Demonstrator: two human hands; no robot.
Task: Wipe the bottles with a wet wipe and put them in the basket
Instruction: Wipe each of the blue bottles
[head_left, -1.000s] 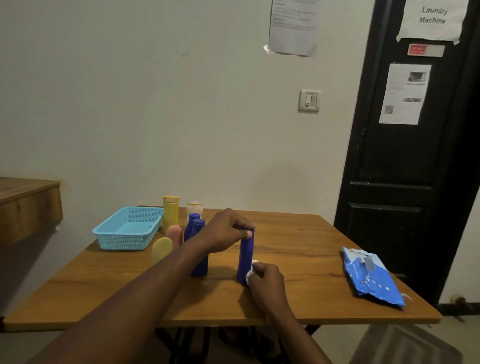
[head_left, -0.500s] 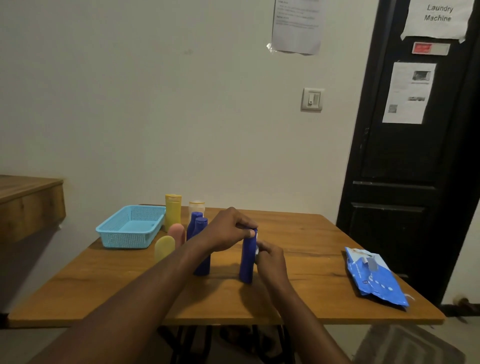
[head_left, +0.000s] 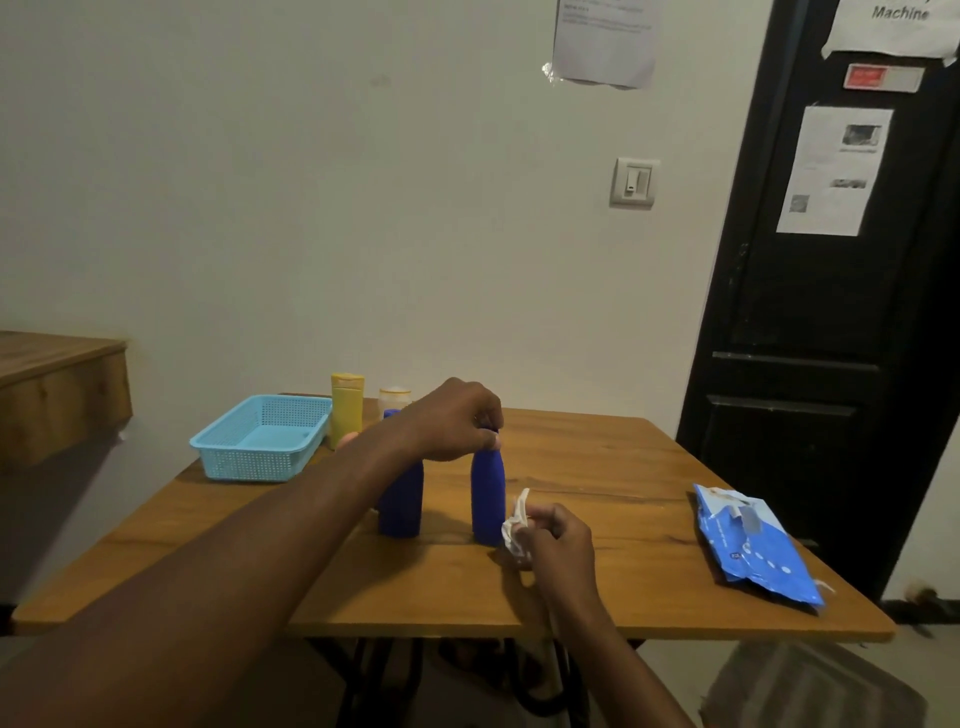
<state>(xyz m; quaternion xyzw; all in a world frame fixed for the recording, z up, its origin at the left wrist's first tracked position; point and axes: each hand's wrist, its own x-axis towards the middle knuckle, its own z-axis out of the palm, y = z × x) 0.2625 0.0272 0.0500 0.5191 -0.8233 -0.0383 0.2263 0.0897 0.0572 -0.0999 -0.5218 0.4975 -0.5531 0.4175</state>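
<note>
A tall blue bottle (head_left: 488, 499) stands upright in the middle of the wooden table (head_left: 597, 457). My left hand (head_left: 457, 421) pinches its cap from above. My right hand (head_left: 556, 540) holds a crumpled white wet wipe (head_left: 514, 525) next to the bottle's base, on its right side. A second blue bottle (head_left: 402, 499) stands just left, partly hidden by my left forearm. A third blue cap peeks out behind it. The light blue basket (head_left: 260, 441) sits at the table's back left, nothing visible inside.
A yellow bottle (head_left: 347, 410) and a pale jar (head_left: 394, 400) stand beside the basket. A blue wet-wipe pack (head_left: 753, 545) lies near the table's right edge. A wooden shelf (head_left: 57, 384) juts out at left. A black door (head_left: 831, 312) is at right.
My right hand has come down from the bottle's upper side to its base, with the wipe showing again. My left hand has stayed on the cap. The camera has tilted slightly.
</note>
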